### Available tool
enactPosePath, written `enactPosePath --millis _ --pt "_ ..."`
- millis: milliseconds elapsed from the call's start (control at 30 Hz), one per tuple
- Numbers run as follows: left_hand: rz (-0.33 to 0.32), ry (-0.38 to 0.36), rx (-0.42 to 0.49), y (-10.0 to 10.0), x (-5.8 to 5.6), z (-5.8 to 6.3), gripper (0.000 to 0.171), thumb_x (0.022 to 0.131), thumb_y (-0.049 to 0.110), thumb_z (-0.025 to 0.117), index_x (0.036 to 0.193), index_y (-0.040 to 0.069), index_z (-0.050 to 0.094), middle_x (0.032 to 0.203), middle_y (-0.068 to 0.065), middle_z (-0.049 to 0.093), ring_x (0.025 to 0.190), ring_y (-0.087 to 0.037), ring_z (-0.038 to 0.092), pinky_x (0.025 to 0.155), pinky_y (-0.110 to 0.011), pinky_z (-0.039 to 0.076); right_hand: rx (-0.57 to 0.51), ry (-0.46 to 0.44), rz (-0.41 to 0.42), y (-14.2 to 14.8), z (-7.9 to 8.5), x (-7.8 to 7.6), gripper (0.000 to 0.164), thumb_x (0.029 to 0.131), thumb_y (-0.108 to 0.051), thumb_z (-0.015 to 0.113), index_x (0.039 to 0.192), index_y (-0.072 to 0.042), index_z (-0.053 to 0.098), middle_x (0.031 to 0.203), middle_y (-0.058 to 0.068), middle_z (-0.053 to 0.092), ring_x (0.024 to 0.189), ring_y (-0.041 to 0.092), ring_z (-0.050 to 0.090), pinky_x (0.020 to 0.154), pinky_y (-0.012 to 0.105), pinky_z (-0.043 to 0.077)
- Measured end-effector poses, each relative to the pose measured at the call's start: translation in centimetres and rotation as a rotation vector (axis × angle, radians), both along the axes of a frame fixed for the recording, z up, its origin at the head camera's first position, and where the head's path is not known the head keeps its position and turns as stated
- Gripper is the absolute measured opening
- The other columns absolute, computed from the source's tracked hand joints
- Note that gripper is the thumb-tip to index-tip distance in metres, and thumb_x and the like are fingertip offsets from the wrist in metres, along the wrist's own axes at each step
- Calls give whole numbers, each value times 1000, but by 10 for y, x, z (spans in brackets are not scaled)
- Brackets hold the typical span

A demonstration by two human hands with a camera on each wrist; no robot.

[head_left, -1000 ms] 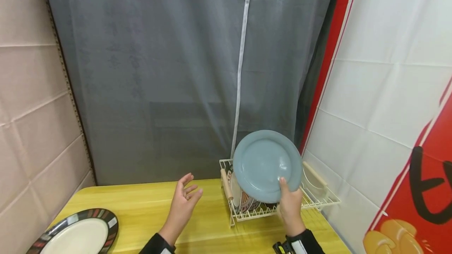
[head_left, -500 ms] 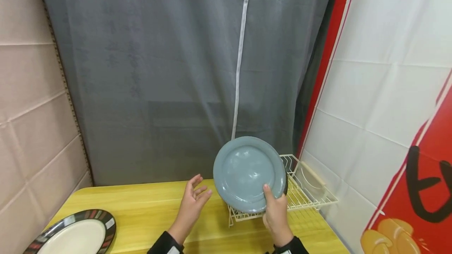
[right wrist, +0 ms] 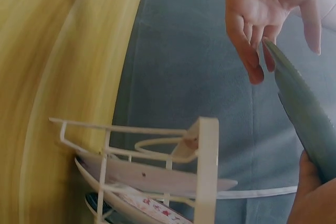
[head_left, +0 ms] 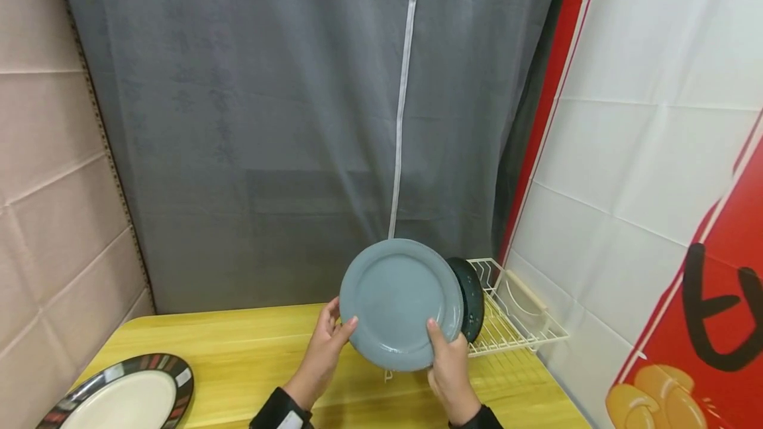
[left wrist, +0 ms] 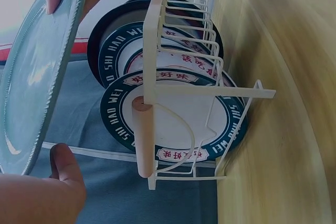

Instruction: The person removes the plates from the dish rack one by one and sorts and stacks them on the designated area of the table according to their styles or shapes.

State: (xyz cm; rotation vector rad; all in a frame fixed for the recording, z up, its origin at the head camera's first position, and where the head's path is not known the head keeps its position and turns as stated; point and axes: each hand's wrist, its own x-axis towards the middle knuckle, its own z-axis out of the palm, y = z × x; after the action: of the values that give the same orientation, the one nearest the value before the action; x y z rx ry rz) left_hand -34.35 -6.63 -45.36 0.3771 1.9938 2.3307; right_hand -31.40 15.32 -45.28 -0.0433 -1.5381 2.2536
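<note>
A round blue-grey plate [head_left: 402,303] is held up, face toward the head camera, in front of the dish rack [head_left: 518,330]. My right hand [head_left: 451,373] grips its lower right rim, thumb on the face and fingers behind. At the left rim is my left hand [head_left: 322,353], its fingers reaching around the edge and its thumb held off the plate. In the right wrist view the left fingers [right wrist: 254,45] are at the plate's edge. The left wrist view shows several upright plates [left wrist: 173,114] in the rack, with dark lettered rims.
An oval-looking plate with a dark patterned rim [head_left: 179,376] lies on the yellow wood-grain table [head_left: 256,336] at the left. A dark plate [head_left: 471,300] stands in the rack behind the held one. A grey curtain [head_left: 268,151] hangs behind the table.
My right hand has carried the blue-grey plate left and slightly down from over the rack. My left hand has moved a little right and now meets the plate's left rim.
</note>
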Motion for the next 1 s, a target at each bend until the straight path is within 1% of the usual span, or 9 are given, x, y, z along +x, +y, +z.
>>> enactPosePath --millis 133,267,367,467,600,667,733,900,1000 --pt "-42 -31 50 2 -1 -2 82 120 24 54 176 -7 3 185 -37 13 171 -56 25 140 -71 29 -12 -5 35 -3 -2 1 64 115 -5 58 169 14 30 138 -6 71 114 -2 75 104 21 65" --pt "-85 -44 119 3 -2 -5 83 121 18 51 177 -5 -4 186 -37 7 173 -58 18 143 -70 18 -6 -16 70 -5 -4 2 61 116 -6 57 167 15 31 133 -9 72 114 -2 75 104 21 65" --pt "-109 -44 155 3 -1 -8 80 121 11 47 179 -2 -7 187 -35 2 174 -59 12 142 -68 15 -10 -25 86 -6 -7 3 58 116 -6 57 166 14 33 128 -11 75 113 -2 77 104 21 65" --pt "-121 -37 166 2 1 -10 78 121 7 42 179 -1 -9 187 -35 -1 174 -59 9 142 -67 15 -15 -16 103 -6 -9 3 58 117 -6 56 166 14 34 129 -11 76 114 -2 77 104 23 66" --pt "-128 -24 165 1 3 -10 75 122 6 39 179 -1 -10 188 -34 0 174 -57 13 141 -61 21 -12 -5 132 -4 -10 4 59 118 -7 55 168 13 30 134 -9 75 117 -1 77 107 24 65" --pt "-125 -32 173 2 4 -9 74 122 7 38 179 0 -9 188 -34 2 173 -57 16 139 -59 25 -7 -3 148 -3 -11 4 62 118 -8 55 170 12 28 138 -9 73 120 -1 76 108 25 65" --pt "-126 -44 191 3 6 -9 73 122 6 36 180 1 -8 188 -33 2 174 -56 16 139 -57 27 -2 -8 161 -2 -12 4 63 118 -9 56 171 10 26 140 -9 71 121 -2 75 109 25 64" --pt "-135 -46 230 5 9 -9 71 122 7 33 180 1 -10 189 -30 0 176 -52 10 140 -52 23 4 4 184 1 -16 4 60 118 -11 56 169 6 30 135 -14 72 121 -2 76 108 23 65" --pt "-144 -38 254 6 11 -10 71 122 7 32 180 2 -10 189 -29 0 176 -50 10 139 -46 26 2 32 207 2 -18 5 55 119 -12 55 167 4 33 132 -16 74 122 0 76 108 24 65"
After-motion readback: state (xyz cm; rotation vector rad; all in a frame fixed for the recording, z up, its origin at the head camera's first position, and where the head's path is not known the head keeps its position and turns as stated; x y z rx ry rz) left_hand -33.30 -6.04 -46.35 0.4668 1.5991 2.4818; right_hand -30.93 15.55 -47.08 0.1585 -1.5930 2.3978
